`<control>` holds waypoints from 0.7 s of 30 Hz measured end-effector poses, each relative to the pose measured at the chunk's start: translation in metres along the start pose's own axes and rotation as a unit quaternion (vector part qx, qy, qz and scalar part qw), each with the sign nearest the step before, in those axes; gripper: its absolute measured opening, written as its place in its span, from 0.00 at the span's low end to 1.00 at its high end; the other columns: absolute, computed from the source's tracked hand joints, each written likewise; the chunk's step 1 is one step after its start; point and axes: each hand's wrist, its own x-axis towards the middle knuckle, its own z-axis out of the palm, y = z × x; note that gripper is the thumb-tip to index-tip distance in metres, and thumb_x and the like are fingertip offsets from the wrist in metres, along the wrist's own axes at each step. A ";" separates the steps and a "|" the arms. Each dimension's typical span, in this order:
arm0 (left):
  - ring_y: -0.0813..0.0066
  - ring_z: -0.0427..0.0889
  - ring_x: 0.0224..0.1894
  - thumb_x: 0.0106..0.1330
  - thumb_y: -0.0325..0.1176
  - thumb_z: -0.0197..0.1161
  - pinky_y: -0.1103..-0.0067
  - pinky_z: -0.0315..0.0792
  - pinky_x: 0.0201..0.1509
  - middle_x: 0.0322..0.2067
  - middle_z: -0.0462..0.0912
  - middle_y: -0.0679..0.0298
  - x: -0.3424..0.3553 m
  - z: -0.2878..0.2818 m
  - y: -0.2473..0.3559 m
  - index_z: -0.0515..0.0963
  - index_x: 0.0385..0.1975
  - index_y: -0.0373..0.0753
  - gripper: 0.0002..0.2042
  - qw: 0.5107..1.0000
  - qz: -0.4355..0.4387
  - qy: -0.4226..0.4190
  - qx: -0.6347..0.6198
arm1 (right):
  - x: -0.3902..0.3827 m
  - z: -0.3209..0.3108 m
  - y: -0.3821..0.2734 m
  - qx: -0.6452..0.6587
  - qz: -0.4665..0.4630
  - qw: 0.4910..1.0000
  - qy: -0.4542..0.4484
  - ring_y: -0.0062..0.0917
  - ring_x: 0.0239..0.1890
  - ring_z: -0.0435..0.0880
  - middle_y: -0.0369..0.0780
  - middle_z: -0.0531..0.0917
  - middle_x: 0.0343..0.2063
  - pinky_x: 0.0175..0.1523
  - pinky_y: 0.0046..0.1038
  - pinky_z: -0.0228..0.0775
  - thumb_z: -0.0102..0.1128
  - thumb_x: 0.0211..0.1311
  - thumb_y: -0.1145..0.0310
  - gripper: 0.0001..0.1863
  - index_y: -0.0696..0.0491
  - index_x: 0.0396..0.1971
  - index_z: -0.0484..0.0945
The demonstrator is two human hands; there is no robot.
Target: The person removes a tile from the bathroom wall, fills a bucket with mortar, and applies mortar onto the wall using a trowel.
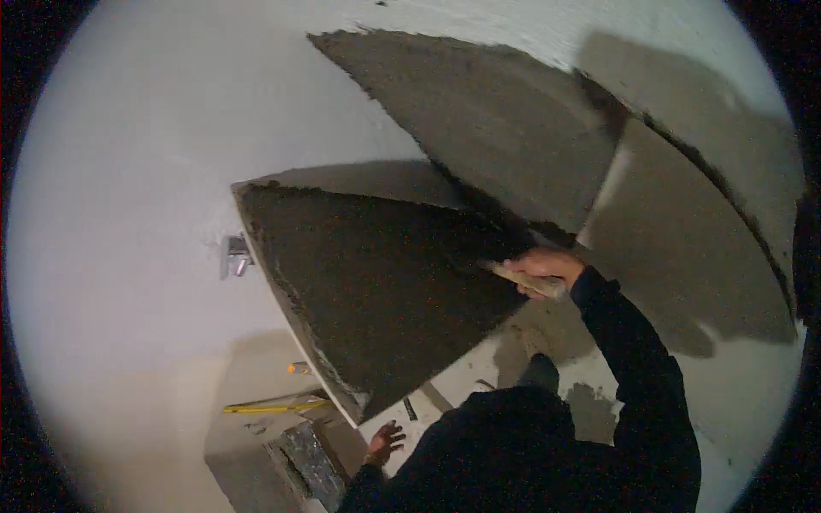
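Note:
A large triangular surface coated in dark, wet-looking mortar slopes across the middle, with a pale edge on its left side. At its right part, my right hand is closed around a wooden-handled tool. The tool's working end is blurred and dark against the mortar, so its exact kind does not show. My left hand hangs below the lower corner of the coated surface. Its fingers are spread and hold nothing, and it looks apart from the surface.
Grey mortar-coated sections lie beyond, split by dark curved edges. A metal fitting sits by the panel's left edge. At lower left are a long yellow tool, a small yellow item and a mortar-smeared container.

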 end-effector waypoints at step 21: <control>0.61 0.71 0.56 0.69 0.45 0.46 0.70 0.65 0.59 0.56 0.71 0.57 -0.065 0.029 -0.087 0.61 0.60 0.35 0.25 0.991 -0.010 0.131 -0.035 | 0.094 0.115 -0.278 -0.177 -0.337 0.911 -0.155 0.17 0.13 0.71 0.35 0.74 0.18 0.18 0.21 0.65 0.45 0.66 0.47 0.24 0.55 0.42 0.72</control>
